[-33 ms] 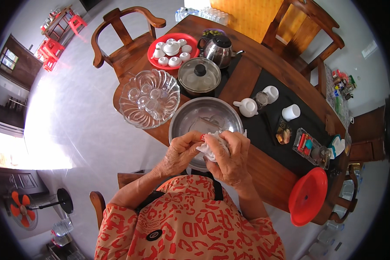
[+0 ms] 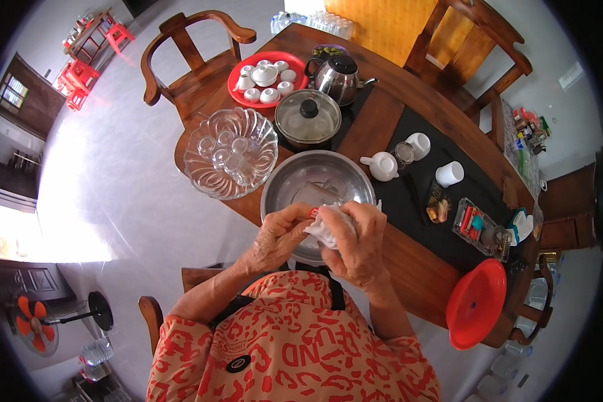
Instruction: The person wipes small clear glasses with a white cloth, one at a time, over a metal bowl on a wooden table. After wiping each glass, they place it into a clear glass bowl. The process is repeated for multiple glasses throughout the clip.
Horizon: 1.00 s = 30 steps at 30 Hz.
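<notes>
Over the near side of a steel basin (image 2: 283, 182), my two hands meet close together. My right hand (image 2: 360, 251) is closed around a crumpled white cloth (image 2: 323, 234). My left hand (image 2: 280, 236) pinches a small thing with a red mark (image 2: 313, 212) against the cloth; fingers and cloth hide most of it, so its kind is unclear. Inside the basin lies a clear, glassy object (image 2: 318, 190), partly behind my fingers. Left of the basin, a scalloped glass bowl (image 2: 197, 171) holds several small glass cups (image 2: 236, 164).
Behind the basin stand a lidded pot (image 2: 308, 127), a steel kettle (image 2: 336, 84) and a red tray (image 2: 238, 67) of white teaware. To the right are a white teapot (image 2: 383, 166), a white cup (image 2: 449, 174), a glass tray (image 2: 476, 224) and a red basin (image 2: 477, 301) at the table edge.
My right hand's fingers have shifted slightly around the cloth. Everything else stays in place.
</notes>
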Available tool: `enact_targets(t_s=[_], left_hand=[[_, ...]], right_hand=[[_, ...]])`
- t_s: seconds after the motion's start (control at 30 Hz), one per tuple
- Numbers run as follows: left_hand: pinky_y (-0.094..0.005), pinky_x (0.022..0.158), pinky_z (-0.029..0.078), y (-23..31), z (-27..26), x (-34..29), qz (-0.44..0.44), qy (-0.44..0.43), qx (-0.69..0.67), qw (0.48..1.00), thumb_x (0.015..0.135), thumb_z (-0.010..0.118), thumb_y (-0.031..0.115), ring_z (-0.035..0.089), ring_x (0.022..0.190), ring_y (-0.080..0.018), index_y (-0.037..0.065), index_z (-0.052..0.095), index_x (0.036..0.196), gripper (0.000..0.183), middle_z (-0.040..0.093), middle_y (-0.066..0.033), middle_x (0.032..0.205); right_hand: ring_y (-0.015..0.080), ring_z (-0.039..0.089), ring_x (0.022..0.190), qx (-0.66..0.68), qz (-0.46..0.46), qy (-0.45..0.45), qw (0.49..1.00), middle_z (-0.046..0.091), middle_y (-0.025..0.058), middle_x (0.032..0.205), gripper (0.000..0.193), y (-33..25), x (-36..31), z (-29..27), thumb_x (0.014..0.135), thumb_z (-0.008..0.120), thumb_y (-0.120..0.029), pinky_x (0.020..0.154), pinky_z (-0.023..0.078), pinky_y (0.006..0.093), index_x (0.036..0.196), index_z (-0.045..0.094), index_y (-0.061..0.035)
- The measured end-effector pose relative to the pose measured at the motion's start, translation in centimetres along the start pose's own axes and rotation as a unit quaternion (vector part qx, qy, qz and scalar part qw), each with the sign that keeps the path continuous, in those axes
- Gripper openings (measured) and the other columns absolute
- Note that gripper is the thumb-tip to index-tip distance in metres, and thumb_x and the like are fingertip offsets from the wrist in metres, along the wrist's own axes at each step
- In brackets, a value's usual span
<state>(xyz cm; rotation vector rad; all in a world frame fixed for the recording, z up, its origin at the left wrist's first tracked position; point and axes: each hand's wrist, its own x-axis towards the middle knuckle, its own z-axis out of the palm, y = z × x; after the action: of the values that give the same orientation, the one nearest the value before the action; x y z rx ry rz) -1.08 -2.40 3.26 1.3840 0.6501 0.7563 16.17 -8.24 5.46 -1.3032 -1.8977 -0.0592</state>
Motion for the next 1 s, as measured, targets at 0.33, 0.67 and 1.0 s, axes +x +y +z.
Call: enact_targets(t_s=[0.33, 0.67, 1.0], left_hand=[[-0.0248, 0.083, 0.046, 0.0, 0.2, -0.5, 0.021, -0.019, -0.001, 1.0, 0.094, 0.056, 0.008, 0.056, 0.094, -0.0093, -0.001, 0.059, 0.106, 0.016, 0.061, -0.0046, 0.098], [-0.024, 0.083, 0.047, -0.1, -0.5, -0.2, -0.023, 0.027, -0.091, 0.995, 0.094, 0.057, 0.014, 0.057, 0.089, -0.0074, 0.0, 0.061, 0.105, 0.019, 0.065, -0.0029, 0.092], [-0.0291, 0.085, 0.048, -0.6, -0.6, -0.1, -0.025, 0.045, -0.2, 0.978, 0.096, 0.055, 0.018, 0.061, 0.091, -0.0131, 0.002, 0.06, 0.101, 0.018, 0.067, -0.0099, 0.099]], right_hand=[[0.0208, 0.057, 0.081, 0.261, 0.211, -0.004, 0.942, 0.057, 0.0124, 0.098, 0.02, 4.2, 0.2, 0.1, 0.086, 0.064, -0.012, 0.066, 0.046, 0.0301, 0.1, 0.059, 0.0002], [0.027, 0.055, 0.089, 0.063, -0.013, 0.077, 0.995, 0.055, 0.0104, 0.108, 0.042, 1.4, -0.7, 0.2, 0.066, 0.072, -0.002, 0.077, 0.047, 0.0353, 0.106, 0.064, -0.0073], [0.0215, 0.057, 0.092, 0.305, 0.248, 0.145, 0.908, 0.056, 0.0133, 0.107, 0.026, 1.4, -1.3, 1.5, 0.086, 0.064, -0.011, 0.078, 0.047, 0.029, 0.108, 0.06, 0.0014]])
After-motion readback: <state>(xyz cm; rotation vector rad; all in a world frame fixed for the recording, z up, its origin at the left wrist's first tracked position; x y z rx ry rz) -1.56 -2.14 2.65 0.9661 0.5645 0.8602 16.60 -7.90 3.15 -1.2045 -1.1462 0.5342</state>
